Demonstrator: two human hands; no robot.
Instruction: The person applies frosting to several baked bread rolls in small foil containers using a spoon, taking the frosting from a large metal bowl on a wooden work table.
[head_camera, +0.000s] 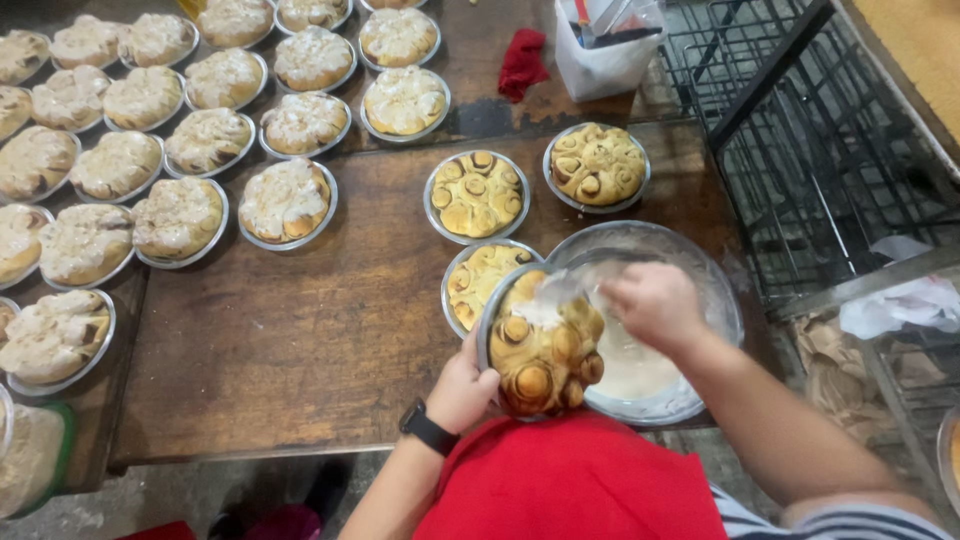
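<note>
A pan of buns is gripped tilted over the glaze bowl at the bench's near edge by the left hand, while white glaze is best spread evenly by the right hand, clenched around a barely visible spreader.

Wooden table with roll-filled pans

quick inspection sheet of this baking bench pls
surface: brown wooden table, worn
job's things: tilted pan of rolls over icing bowl; three plain pans; many iced pans
clutter: red cloth, white tub
grippers: left hand holds the tilted pan; right hand spreads icing with a blurred tool
cables: nothing seen
surroundings: black wire rack
</note>
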